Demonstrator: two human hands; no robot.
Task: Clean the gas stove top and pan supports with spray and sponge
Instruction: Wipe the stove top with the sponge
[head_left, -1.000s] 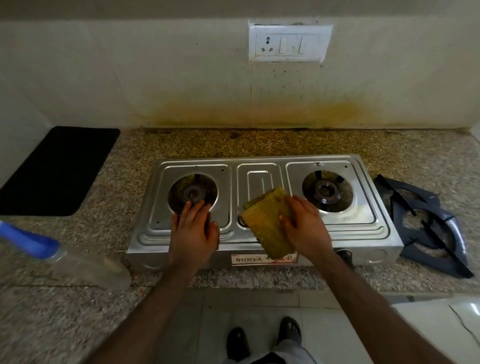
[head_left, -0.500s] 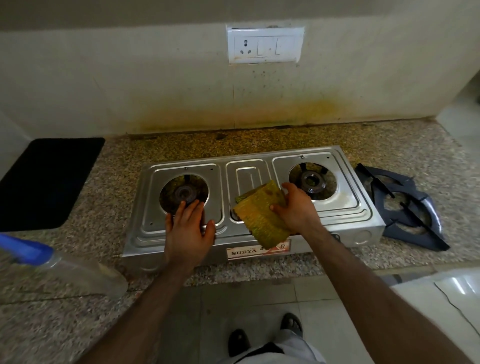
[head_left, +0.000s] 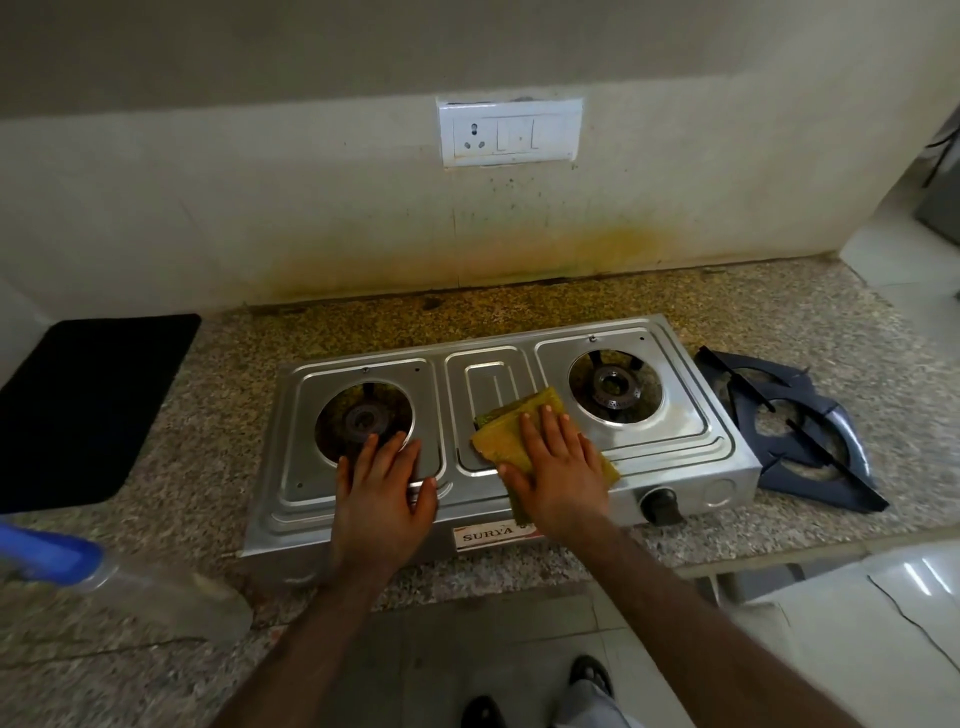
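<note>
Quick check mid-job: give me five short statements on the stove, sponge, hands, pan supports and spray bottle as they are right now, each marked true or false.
1. The right hand presses the sponge flat on the stove top with straight fingers. True.
2. The pan supports sit over the burners. False: they lie stacked on the counter to the right of the stove, and both burners are bare.
3. The left hand holds the spray bottle. False: it rests flat on the stove by the left burner; the bottle lies on the counter at the far left.
4. The sponge lies between the two burners. True.
5. A plug is in the wall socket. False: the socket is empty.
</note>
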